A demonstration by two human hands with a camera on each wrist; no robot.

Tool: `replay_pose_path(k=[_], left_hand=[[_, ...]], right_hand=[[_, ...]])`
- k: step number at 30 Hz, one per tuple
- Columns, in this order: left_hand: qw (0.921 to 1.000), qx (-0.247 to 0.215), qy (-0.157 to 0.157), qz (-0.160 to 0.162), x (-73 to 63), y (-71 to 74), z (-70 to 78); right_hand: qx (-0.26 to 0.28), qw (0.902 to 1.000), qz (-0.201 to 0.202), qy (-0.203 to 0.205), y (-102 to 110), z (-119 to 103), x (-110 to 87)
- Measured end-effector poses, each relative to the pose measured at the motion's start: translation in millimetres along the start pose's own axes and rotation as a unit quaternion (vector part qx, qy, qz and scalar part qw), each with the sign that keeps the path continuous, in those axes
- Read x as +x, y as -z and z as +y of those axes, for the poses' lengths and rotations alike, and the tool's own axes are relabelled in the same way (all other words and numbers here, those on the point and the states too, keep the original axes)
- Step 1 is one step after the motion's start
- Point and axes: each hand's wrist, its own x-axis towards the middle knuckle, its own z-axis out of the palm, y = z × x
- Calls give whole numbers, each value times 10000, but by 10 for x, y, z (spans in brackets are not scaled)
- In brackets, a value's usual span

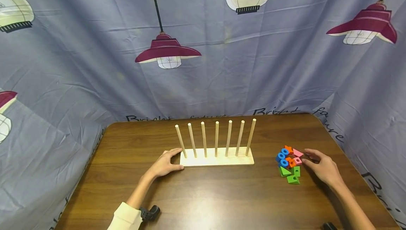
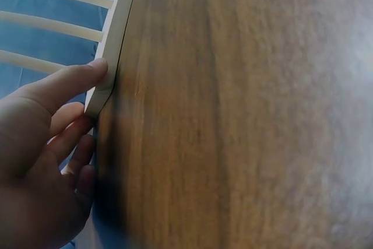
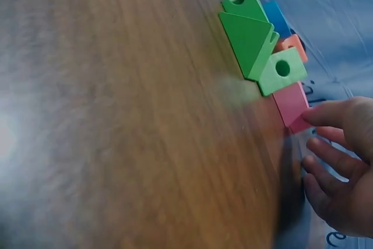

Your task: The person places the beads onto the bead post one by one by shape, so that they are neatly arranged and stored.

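A pale wooden peg board with a row of several upright pegs stands mid-table. At its left end, my left hand grips the base, thumb at the front edge and fingers round the far corner. In the left wrist view the thumb lies against the board's edge. To the right is a cluster of small blocks: blue rings, orange pieces, green blocks and pink ones. Beside it my right hand touches a pink block with the thumb, its other fingers loosely bent.
The brown wooden table reaches back to a grey-blue curtain printed with lamps and lettering. The curtain also hangs along both sides. A black device is strapped to the left wrist.
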Motion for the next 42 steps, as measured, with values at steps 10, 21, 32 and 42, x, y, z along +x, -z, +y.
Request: replay_pose_path(k=[10, 21, 32, 42], left_hand=[[9999, -130, 69, 11, 14, 13, 8], [9998, -180, 84, 47, 2, 24, 8], [9997, -226, 83, 97, -5, 19, -11], [9999, -89, 46, 93, -3, 1, 4]], right_hand=[[-114, 9992, -38, 394, -81, -60, 163], [-53, 9957, 848, 366, -87, -97, 140], [3116, 9484, 571, 93, -31, -556, 100], [2951, 9541, -64, -513, -159, -955, 39]])
